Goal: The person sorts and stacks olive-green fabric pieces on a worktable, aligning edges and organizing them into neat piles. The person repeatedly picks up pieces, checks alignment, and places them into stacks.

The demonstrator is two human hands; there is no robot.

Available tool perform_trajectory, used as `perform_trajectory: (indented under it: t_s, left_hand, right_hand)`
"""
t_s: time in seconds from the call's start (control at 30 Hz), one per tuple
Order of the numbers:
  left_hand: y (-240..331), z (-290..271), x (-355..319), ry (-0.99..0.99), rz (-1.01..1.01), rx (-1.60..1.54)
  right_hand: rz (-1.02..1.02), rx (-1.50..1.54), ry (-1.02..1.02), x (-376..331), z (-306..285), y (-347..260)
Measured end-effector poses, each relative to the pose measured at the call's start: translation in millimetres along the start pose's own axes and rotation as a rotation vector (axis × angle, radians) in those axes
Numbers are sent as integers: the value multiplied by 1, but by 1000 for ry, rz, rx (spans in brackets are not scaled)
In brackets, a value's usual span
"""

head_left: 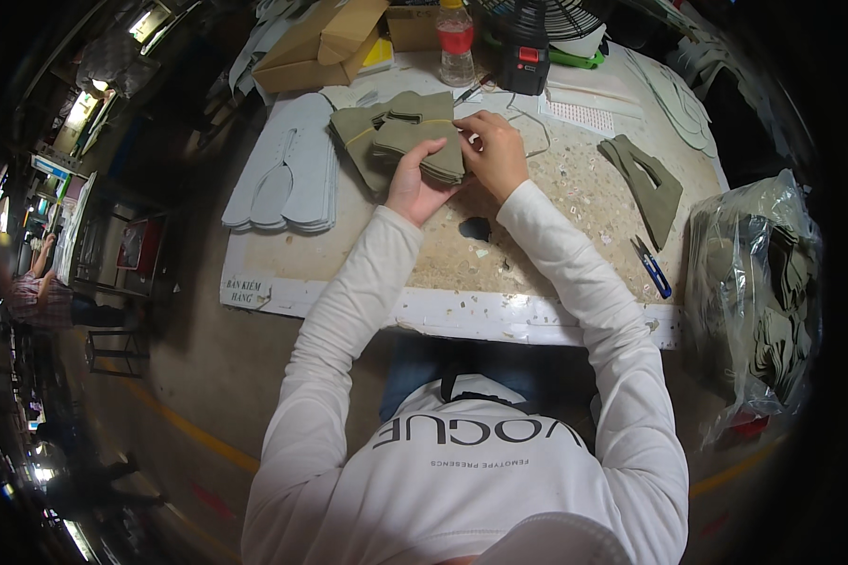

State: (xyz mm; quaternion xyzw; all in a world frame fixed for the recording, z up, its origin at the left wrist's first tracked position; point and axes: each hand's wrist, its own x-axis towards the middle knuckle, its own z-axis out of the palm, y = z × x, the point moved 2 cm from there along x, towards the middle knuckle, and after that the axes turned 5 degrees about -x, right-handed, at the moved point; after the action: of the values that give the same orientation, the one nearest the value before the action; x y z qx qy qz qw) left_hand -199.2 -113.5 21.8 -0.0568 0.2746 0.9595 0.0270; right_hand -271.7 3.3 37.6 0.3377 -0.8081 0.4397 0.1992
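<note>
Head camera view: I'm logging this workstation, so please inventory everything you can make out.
Olive stack: one, layers uncountable, olive, held mid-table
Grey pieces: uncountable, pale grey, table left
Triangular pieces: unclear count, olive, table right
Snips: one, blue, near right corner
Bottle: one, clear with red, far edge
Cardboard box: at least one, brown, far left
Battery pack: one, black-red, far edge
Bag: one, clear, olive contents, right of table
Table: one, pale, centre
Stool: one, dark, left floor
Co-worker: one, plaid top, far left
Left grip: one, bare, clasping stack
Right grip: one, bare, at stack's edge
</note>
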Motion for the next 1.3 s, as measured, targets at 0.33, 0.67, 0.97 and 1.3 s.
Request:
perform_trajectory:
  t_s: [0.33, 0.67, 0.97, 1.3]
  left_hand:
    - [-9, 5, -1, -126, -71, -40]
    - [-4, 2, 0, -55, -51, -148]
    - [24, -8, -1, -124, -172, -209]
    - [-5, -19, 1, -564, -314, -383]
  right_hand:
    - [-7, -52, -22, 17, -22, 13]
    - [210, 648, -230, 21, -20, 17]
    - [386, 946, -542, 39, -47, 34]
    - [673, 1042, -343, 34, -24, 62]
